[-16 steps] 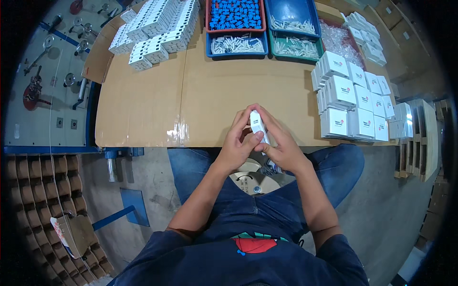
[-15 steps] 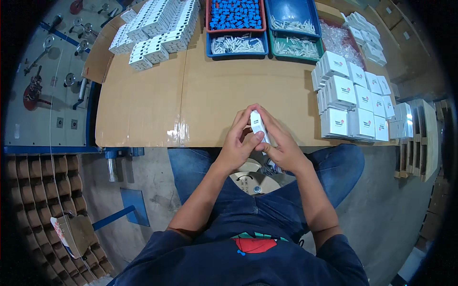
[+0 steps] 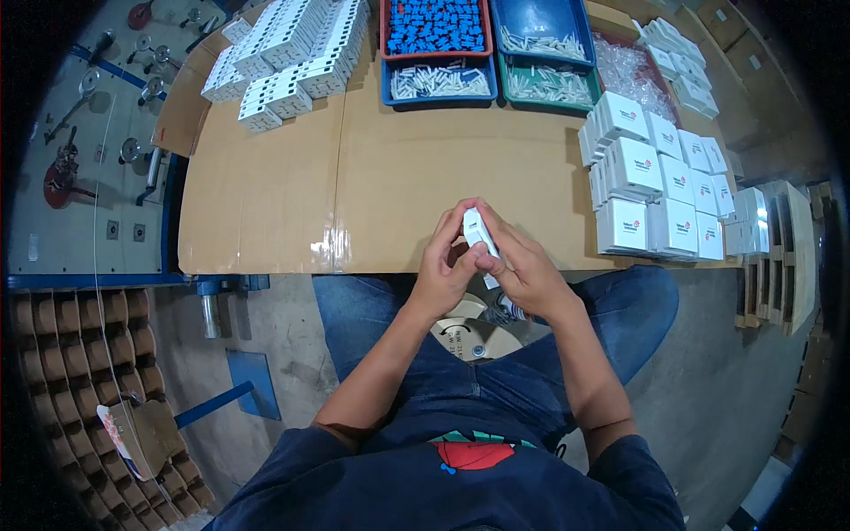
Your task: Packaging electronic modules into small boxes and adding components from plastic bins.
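Above the table's near edge, a narrow white plastic box (image 3: 475,230) stands edge-on between my two hands, its slim side facing up with a small dark slot or mark on it. My left hand (image 3: 444,265) closes around its left side, fingers curled over the far end. From the right, my right hand (image 3: 528,273) grips it too, and both thumbs press near its middle. Fingers cover most of its broad faces. The lower end shows below the right thumb.
Cardboard covers the table (image 3: 266,203). White boxes (image 3: 633,168) are stacked at right, white socketed units (image 3: 292,53) at far left. Beyond lie a red tray (image 3: 383,35) of blue parts, blue and green trays (image 3: 549,103) of white pieces, and clear plastic bags (image 3: 629,75).
Both hands keep hold of the white box. It has tilted slightly, and more of its lower end shows beneath the right thumb.
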Demonstrator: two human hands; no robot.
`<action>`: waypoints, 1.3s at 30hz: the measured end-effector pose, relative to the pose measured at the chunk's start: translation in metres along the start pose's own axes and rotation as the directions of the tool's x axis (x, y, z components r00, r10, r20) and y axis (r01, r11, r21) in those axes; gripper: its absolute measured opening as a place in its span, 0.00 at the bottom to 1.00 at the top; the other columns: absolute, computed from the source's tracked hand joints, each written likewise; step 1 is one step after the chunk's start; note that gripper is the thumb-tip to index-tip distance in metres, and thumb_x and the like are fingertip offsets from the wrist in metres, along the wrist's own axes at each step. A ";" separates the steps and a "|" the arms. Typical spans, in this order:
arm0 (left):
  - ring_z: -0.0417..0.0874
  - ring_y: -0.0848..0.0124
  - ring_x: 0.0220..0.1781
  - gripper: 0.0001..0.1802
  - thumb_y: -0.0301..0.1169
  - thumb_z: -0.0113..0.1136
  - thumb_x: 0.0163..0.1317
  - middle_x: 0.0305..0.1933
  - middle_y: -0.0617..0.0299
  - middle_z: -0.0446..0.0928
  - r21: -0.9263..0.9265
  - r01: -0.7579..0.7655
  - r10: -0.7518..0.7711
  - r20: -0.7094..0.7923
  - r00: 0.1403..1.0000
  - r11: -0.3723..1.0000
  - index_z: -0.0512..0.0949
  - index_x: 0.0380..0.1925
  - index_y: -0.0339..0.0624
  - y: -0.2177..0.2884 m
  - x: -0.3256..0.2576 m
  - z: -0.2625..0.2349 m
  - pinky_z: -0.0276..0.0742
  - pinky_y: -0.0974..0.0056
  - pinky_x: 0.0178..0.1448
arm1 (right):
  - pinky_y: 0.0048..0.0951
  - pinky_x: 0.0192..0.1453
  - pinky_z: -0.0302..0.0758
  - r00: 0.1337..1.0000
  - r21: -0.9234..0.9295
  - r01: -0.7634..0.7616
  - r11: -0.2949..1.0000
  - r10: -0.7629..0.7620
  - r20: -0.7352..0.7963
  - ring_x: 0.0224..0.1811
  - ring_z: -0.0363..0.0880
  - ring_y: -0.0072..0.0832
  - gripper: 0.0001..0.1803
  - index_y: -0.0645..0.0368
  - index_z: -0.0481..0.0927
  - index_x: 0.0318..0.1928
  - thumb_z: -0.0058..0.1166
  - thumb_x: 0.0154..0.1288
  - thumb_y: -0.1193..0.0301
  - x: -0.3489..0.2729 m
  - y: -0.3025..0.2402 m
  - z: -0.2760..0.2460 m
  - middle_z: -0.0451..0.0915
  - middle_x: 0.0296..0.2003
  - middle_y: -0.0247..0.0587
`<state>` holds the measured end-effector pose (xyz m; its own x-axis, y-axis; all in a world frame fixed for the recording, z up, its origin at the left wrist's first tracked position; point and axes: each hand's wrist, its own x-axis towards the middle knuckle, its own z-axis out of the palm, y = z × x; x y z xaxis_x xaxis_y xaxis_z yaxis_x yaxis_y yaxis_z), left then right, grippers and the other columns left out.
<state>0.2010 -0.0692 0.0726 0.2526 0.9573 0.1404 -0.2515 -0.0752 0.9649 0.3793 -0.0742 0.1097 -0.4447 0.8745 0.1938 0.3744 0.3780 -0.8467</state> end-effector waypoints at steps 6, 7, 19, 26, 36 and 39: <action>0.75 0.70 0.63 0.32 0.38 0.56 0.77 0.66 0.59 0.68 -0.395 0.257 -0.260 0.048 0.965 0.882 0.63 0.75 0.36 0.006 0.003 -0.018 0.74 0.65 0.64 | 0.45 0.73 0.72 0.976 0.235 -0.219 0.947 0.218 0.032 0.74 0.70 0.53 0.39 0.58 0.58 0.80 0.58 0.76 0.61 0.002 -0.017 -0.005 0.67 0.74 0.60; 0.75 0.70 0.63 0.32 0.38 0.56 0.77 0.66 0.59 0.68 -0.396 0.257 -0.259 0.049 0.965 0.882 0.63 0.75 0.36 0.010 0.006 -0.017 0.74 0.65 0.64 | 0.46 0.71 0.74 0.979 0.230 -0.203 0.952 0.199 0.040 0.73 0.71 0.52 0.40 0.55 0.58 0.80 0.60 0.75 0.60 0.003 -0.021 -0.007 0.67 0.74 0.59; 0.59 0.47 0.78 0.55 0.70 0.44 0.72 0.78 0.39 0.52 0.327 -0.133 0.134 0.018 0.991 0.936 0.48 0.81 0.36 0.006 -0.002 0.002 0.58 0.49 0.79 | 0.43 0.71 0.75 0.970 0.588 -0.188 0.787 0.242 -0.013 0.73 0.71 0.38 0.42 0.52 0.59 0.80 0.62 0.70 0.74 0.008 -0.003 0.018 0.70 0.71 0.49; 0.63 0.43 0.76 0.65 0.81 0.45 0.60 0.74 0.33 0.59 0.842 -0.239 0.448 -0.004 0.894 0.484 0.61 0.74 0.28 0.012 -0.002 -0.002 0.61 0.42 0.77 | 0.38 0.68 0.76 0.949 0.589 -0.242 0.771 0.314 -0.020 0.69 0.73 0.34 0.38 0.56 0.60 0.79 0.58 0.72 0.74 0.005 -0.017 0.023 0.73 0.66 0.46; 0.78 0.54 0.60 0.65 0.84 0.43 0.58 0.62 0.41 0.70 0.584 -0.352 0.516 -0.137 0.846 0.731 0.69 0.65 0.24 -0.008 -0.006 0.004 0.75 0.51 0.66 | 0.37 0.62 0.79 0.934 0.612 -0.213 0.762 0.342 -0.100 0.65 0.76 0.33 0.33 0.59 0.59 0.77 0.53 0.80 0.62 0.009 -0.034 0.056 0.75 0.63 0.47; 0.78 0.52 0.59 0.62 0.81 0.39 0.63 0.60 0.40 0.73 0.550 -0.345 0.511 -0.179 0.841 0.760 0.71 0.62 0.23 -0.006 -0.003 0.005 0.74 0.51 0.65 | 0.36 0.64 0.76 0.929 0.639 -0.178 0.749 0.343 -0.142 0.64 0.76 0.33 0.30 0.61 0.61 0.76 0.48 0.83 0.61 0.007 -0.032 0.063 0.75 0.61 0.49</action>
<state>0.2068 -0.0728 0.0677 -0.0836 0.8163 0.5716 0.2355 -0.5412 0.8073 0.3128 -0.0992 0.1072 -0.1688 0.9849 -0.0396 -0.1600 -0.0670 -0.9848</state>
